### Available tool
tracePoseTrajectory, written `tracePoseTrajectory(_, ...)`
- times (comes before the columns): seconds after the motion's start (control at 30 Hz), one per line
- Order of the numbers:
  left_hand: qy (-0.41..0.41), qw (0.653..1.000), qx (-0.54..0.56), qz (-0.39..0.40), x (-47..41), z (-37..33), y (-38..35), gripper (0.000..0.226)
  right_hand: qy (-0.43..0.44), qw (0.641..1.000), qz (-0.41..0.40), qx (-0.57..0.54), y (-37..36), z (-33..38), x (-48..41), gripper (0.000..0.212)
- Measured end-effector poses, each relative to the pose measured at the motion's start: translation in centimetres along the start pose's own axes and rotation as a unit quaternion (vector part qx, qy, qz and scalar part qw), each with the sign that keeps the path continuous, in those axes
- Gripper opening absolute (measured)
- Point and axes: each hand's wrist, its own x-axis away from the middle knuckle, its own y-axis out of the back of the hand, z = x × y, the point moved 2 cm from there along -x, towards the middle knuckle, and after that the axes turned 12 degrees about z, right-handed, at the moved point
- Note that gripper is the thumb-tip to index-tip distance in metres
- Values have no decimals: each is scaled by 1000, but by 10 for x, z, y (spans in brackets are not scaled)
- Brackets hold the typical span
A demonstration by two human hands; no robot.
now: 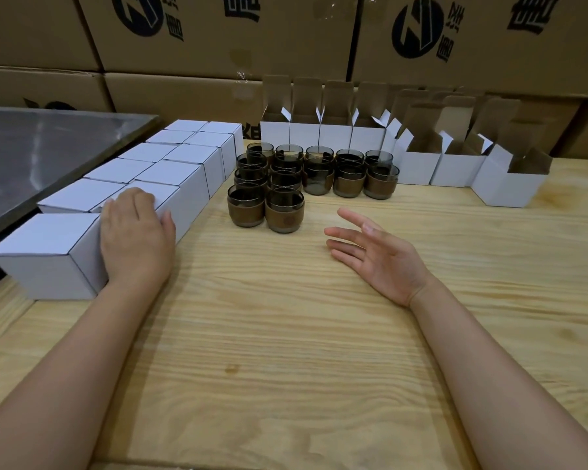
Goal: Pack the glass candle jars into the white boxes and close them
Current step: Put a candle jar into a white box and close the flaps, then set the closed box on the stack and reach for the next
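Note:
Several dark glass candle jars (pixel 282 210) with brown bands stand grouped at the table's middle back. Two rows of closed white boxes (pixel 180 173) run along the left side. My left hand (pixel 134 232) rests flat against the side of the nearest closed box (pixel 45 259), fingers reaching over the box behind it. My right hand (pixel 375 252) hovers open, palm up and fingers spread, just right of the front jars, holding nothing. Open white boxes (pixel 418 166) with raised flaps line the back and right.
The wooden table (pixel 286 351) stretches bare in front of me. A grey metal surface (pixel 41 154) lies at the left behind the closed boxes. Large brown cartons (pixel 218 32) are stacked along the back wall.

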Motion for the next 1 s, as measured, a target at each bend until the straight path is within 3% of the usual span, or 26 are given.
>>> tracePoseTrajectory(0.13,9,998,68,4,8,-18,7,41,-2,1000,-6,-2,-1,-1,-1,57)
tracePoseTrajectory(0.23,-68,966,248,-40,28,-68,16,32,-2,1000,-8,-4,0,-1,-1,57)
tracePoseTrajectory(0.33,-123,906,399,74,46,-133,13,15,-2,1000,-12,-9,1,-1,-2,57)
tracePoseTrajectory(0.43,-80,860,451,225,56,-177,-8,8,7,1000,-10,-21,1,-2,-3,54)
tracePoseTrajectory(0.5,-30,847,467,254,59,-185,-21,10,9,1000,-13,-27,1,-2,-4,53)
tracePoseTrajectory(0.63,-19,835,478,272,56,-180,-29,11,17,999,-31,-34,3,-3,-4,48)
tracePoseTrajectory(0.73,-5,821,501,272,53,-177,-28,13,57,991,-115,21,8,-1,-7,29)
tracePoseTrajectory(0.83,-5,836,473,278,53,-179,-30,12,119,939,-296,128,28,13,-10,25)
tracePoseTrajectory(0.93,0,833,482,272,52,-179,-30,13,115,838,-464,262,68,42,-7,38)
tracePoseTrajectory(1.0,2,835,482,266,52,-179,-30,14,79,775,-516,357,104,67,-1,51)
